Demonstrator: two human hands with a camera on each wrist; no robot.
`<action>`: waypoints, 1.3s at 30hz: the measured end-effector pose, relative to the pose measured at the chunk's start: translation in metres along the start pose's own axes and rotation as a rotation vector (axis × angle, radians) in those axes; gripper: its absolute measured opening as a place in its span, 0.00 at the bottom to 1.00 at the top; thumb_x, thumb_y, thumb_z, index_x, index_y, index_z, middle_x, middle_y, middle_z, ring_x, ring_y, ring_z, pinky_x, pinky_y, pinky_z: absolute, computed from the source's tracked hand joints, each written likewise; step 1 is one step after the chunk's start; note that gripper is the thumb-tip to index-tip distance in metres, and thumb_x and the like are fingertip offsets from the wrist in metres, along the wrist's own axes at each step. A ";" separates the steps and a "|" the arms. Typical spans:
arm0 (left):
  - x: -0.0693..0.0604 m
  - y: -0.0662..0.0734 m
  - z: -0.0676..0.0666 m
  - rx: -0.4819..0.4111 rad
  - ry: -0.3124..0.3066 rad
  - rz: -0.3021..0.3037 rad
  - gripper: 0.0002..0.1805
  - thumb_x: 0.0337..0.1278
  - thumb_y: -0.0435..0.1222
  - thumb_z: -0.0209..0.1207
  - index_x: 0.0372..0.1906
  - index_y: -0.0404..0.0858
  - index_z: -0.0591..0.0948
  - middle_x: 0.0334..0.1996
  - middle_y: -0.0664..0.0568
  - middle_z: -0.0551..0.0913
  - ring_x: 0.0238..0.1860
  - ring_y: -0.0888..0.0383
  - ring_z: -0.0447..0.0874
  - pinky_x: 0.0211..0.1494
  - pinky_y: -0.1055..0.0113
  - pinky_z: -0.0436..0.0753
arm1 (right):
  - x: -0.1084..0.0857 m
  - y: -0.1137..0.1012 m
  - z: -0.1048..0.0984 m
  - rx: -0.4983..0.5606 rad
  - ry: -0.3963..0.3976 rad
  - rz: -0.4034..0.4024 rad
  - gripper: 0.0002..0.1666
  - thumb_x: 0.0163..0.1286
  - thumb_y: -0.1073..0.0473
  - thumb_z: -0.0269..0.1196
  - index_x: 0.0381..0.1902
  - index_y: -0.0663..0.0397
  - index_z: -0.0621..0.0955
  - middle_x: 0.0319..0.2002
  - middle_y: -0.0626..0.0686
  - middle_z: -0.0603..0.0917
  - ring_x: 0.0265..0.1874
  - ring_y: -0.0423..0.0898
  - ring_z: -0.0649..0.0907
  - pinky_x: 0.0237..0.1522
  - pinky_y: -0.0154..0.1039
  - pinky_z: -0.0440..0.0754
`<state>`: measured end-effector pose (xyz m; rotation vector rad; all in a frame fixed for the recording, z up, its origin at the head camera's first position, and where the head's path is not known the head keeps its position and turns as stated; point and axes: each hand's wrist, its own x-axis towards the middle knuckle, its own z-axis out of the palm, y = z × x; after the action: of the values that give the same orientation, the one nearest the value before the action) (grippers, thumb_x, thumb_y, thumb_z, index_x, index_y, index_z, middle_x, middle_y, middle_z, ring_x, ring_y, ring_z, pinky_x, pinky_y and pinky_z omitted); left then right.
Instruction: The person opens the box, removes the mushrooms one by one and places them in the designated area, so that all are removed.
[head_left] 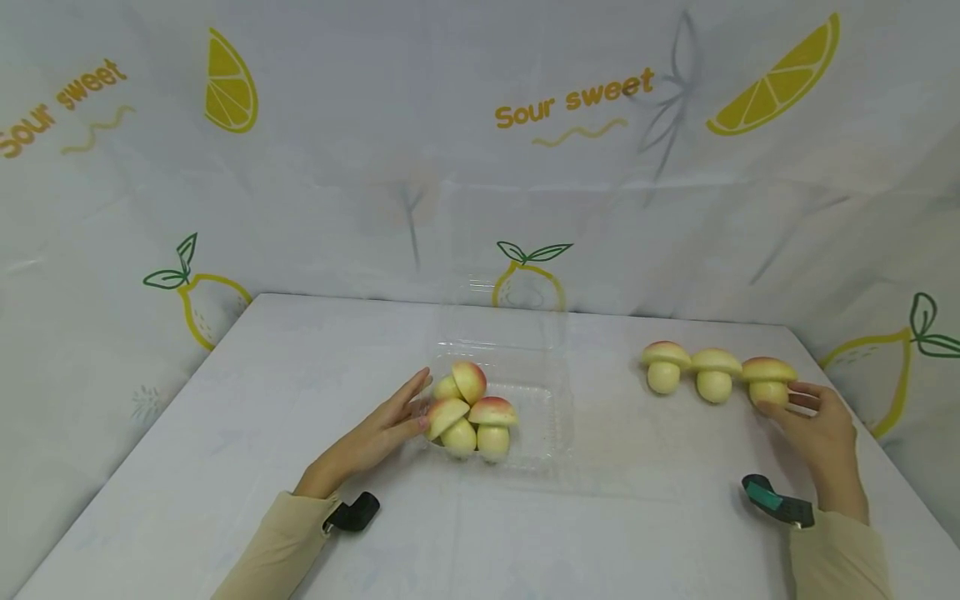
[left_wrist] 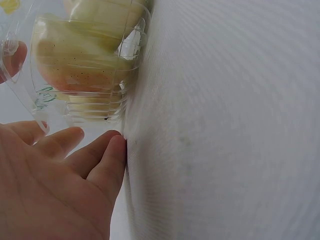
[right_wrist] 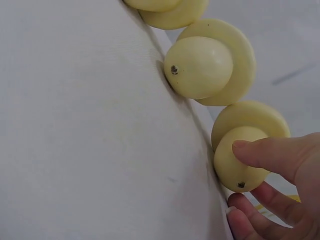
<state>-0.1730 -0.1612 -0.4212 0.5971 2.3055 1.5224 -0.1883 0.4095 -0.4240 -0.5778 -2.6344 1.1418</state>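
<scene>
A clear plastic clamshell box (head_left: 551,417) stands with its lid raised, mid-table in the head view. Three toy mushrooms with yellow stems and reddish caps, one a front mushroom (head_left: 492,417), lie at its left side. My left hand (head_left: 382,429) is at the box's left wall, fingers loosely extended and thumb at the rim. At the right, my right hand (head_left: 817,421) holds the rightmost mushroom (head_left: 768,371) by its stem, thumb on one side and fingers on the other. In the right wrist view this mushroom (right_wrist: 242,155) still appears at the table surface.
Left of the held one, a middle mushroom (head_left: 714,375) and a left mushroom (head_left: 664,367) stand in a row. A white cloth covers the table (head_left: 600,533). Behind rises a lemon-printed curtain (head_left: 360,167). Each wrist wears a dark camera mount (head_left: 776,500).
</scene>
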 end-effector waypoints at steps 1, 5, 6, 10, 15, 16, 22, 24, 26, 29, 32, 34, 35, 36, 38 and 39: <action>0.000 0.000 0.000 0.000 -0.001 -0.001 0.41 0.75 0.44 0.49 0.81 0.44 0.40 0.81 0.43 0.46 0.78 0.38 0.53 0.76 0.39 0.57 | 0.000 0.000 0.001 0.005 0.005 0.002 0.37 0.66 0.50 0.67 0.60 0.72 0.67 0.45 0.58 0.76 0.22 0.13 0.67 0.26 0.18 0.70; 0.001 0.000 0.000 0.004 -0.002 -0.004 0.41 0.75 0.45 0.49 0.81 0.45 0.41 0.81 0.43 0.46 0.78 0.39 0.53 0.76 0.39 0.57 | 0.000 0.001 0.002 0.020 0.018 0.000 0.33 0.66 0.50 0.68 0.57 0.68 0.69 0.44 0.53 0.75 0.22 0.12 0.67 0.26 0.16 0.70; 0.001 0.000 0.000 0.004 -0.003 -0.005 0.41 0.75 0.45 0.49 0.81 0.45 0.41 0.81 0.43 0.45 0.78 0.39 0.53 0.76 0.39 0.57 | 0.000 0.001 0.002 0.022 0.022 -0.002 0.33 0.65 0.50 0.68 0.57 0.67 0.69 0.43 0.52 0.75 0.22 0.12 0.67 0.26 0.16 0.70; 0.001 0.000 0.000 0.000 -0.006 -0.009 0.41 0.75 0.45 0.49 0.81 0.45 0.40 0.81 0.44 0.45 0.78 0.39 0.53 0.76 0.39 0.57 | -0.002 0.000 0.000 0.007 0.032 -0.023 0.36 0.66 0.50 0.68 0.59 0.70 0.68 0.48 0.61 0.76 0.22 0.11 0.66 0.26 0.16 0.69; 0.001 0.000 0.000 0.000 -0.007 -0.007 0.41 0.75 0.44 0.49 0.81 0.45 0.40 0.81 0.44 0.45 0.78 0.40 0.54 0.76 0.40 0.58 | -0.004 -0.005 -0.005 -0.030 0.027 -0.025 0.40 0.66 0.48 0.67 0.64 0.71 0.66 0.55 0.70 0.72 0.24 0.12 0.63 0.25 0.17 0.69; 0.001 0.000 -0.001 0.004 -0.009 -0.003 0.41 0.75 0.44 0.49 0.81 0.45 0.40 0.81 0.44 0.45 0.78 0.39 0.54 0.76 0.40 0.58 | -0.004 -0.006 -0.006 -0.033 0.018 -0.024 0.41 0.66 0.48 0.67 0.65 0.70 0.66 0.56 0.71 0.72 0.25 0.13 0.63 0.25 0.17 0.70; 0.002 -0.002 -0.001 0.009 -0.013 0.004 0.41 0.75 0.44 0.49 0.81 0.43 0.40 0.81 0.42 0.45 0.78 0.38 0.53 0.75 0.39 0.58 | -0.004 -0.007 -0.014 -0.024 -0.012 -0.055 0.32 0.65 0.46 0.68 0.58 0.59 0.72 0.48 0.54 0.75 0.27 0.13 0.65 0.26 0.18 0.72; 0.002 -0.001 -0.001 0.010 -0.013 0.004 0.41 0.75 0.44 0.49 0.81 0.43 0.40 0.80 0.42 0.45 0.78 0.38 0.53 0.76 0.39 0.58 | -0.006 -0.006 -0.015 -0.011 -0.014 -0.065 0.31 0.64 0.46 0.69 0.57 0.56 0.73 0.44 0.40 0.74 0.27 0.13 0.66 0.26 0.18 0.72; 0.002 -0.002 -0.001 0.013 -0.016 0.012 0.41 0.76 0.44 0.48 0.81 0.42 0.40 0.80 0.40 0.44 0.77 0.37 0.53 0.75 0.38 0.57 | -0.007 -0.006 -0.015 -0.001 -0.014 -0.069 0.31 0.64 0.46 0.69 0.57 0.56 0.73 0.41 0.28 0.70 0.27 0.12 0.67 0.27 0.17 0.72; 0.002 -0.004 -0.001 0.013 -0.017 0.021 0.41 0.76 0.43 0.48 0.81 0.41 0.39 0.80 0.39 0.44 0.77 0.36 0.53 0.76 0.38 0.56 | -0.006 -0.007 -0.014 -0.004 -0.002 -0.068 0.31 0.65 0.47 0.69 0.56 0.59 0.72 0.40 0.27 0.69 0.27 0.12 0.66 0.27 0.17 0.72; 0.002 -0.005 -0.001 0.011 -0.017 0.023 0.40 0.76 0.43 0.48 0.81 0.41 0.39 0.80 0.39 0.44 0.77 0.36 0.52 0.76 0.37 0.56 | -0.006 -0.008 -0.011 -0.027 0.022 -0.080 0.32 0.66 0.51 0.67 0.58 0.67 0.71 0.46 0.50 0.80 0.25 0.12 0.65 0.25 0.17 0.71; 0.001 -0.004 -0.001 0.012 -0.014 0.015 0.40 0.76 0.43 0.48 0.81 0.41 0.39 0.80 0.39 0.44 0.77 0.36 0.52 0.76 0.38 0.56 | -0.005 -0.007 -0.009 -0.046 0.034 -0.078 0.34 0.67 0.53 0.66 0.61 0.72 0.69 0.53 0.68 0.77 0.23 0.11 0.63 0.24 0.17 0.69; 0.001 -0.004 -0.001 0.013 -0.013 0.012 0.40 0.76 0.43 0.48 0.81 0.41 0.39 0.80 0.39 0.44 0.77 0.36 0.52 0.76 0.38 0.57 | -0.005 -0.007 -0.008 -0.054 0.040 -0.076 0.35 0.68 0.54 0.65 0.63 0.73 0.68 0.56 0.75 0.74 0.22 0.11 0.63 0.24 0.17 0.69; 0.001 -0.004 -0.001 0.011 -0.012 0.006 0.41 0.76 0.43 0.48 0.81 0.42 0.39 0.80 0.40 0.44 0.78 0.37 0.52 0.76 0.38 0.57 | -0.005 -0.006 -0.007 -0.062 0.044 -0.071 0.36 0.68 0.54 0.65 0.64 0.74 0.68 0.58 0.77 0.72 0.22 0.11 0.62 0.23 0.17 0.68; 0.001 -0.003 -0.001 0.015 -0.010 0.002 0.41 0.76 0.44 0.48 0.81 0.42 0.40 0.80 0.40 0.44 0.78 0.37 0.52 0.76 0.38 0.57 | -0.005 -0.005 -0.005 -0.066 0.050 -0.044 0.36 0.69 0.54 0.64 0.65 0.74 0.67 0.60 0.78 0.71 0.21 0.11 0.61 0.24 0.18 0.67; 0.001 -0.003 -0.001 0.014 -0.009 -0.003 0.41 0.76 0.44 0.48 0.81 0.43 0.40 0.80 0.41 0.45 0.78 0.37 0.52 0.76 0.39 0.57 | -0.006 -0.005 -0.005 -0.070 0.054 -0.029 0.36 0.69 0.53 0.63 0.65 0.73 0.67 0.60 0.77 0.71 0.22 0.12 0.61 0.24 0.19 0.67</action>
<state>-0.1744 -0.1623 -0.4233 0.6025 2.3114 1.4999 -0.1832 0.4068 -0.4171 -0.5733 -2.6369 1.0157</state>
